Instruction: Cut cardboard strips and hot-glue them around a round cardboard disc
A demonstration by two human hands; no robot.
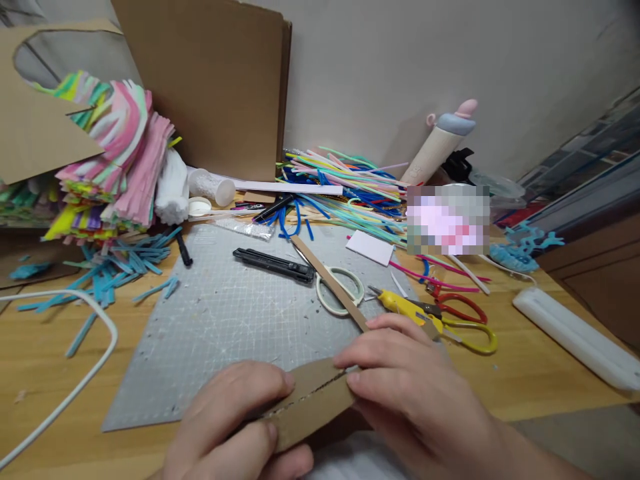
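A folded piece of brown cardboard (315, 417) is pinched between both hands near the front edge of the table, with a torn-looking line running along its fold. My left hand (235, 420) grips its left end, thumb below the line and fingers above. On the other end is my right hand (405, 380), closed around it in the same way. Just beyond the right fingers, a narrow cardboard strip (333, 283) lies across the white ring handle of a pair of scissors (340, 291). A black utility knife (273, 265) rests on the grey cutting mat (200, 347).
Right of the mat lie yellow-handled pliers (407, 310), red-handled scissors (463, 309) and a white bar-shaped object (575, 340). Pipe cleaners (345, 177) are heaped at the back. Large cardboard sheets (210, 87) lean on the wall. A white cable (107, 333) curves at left.
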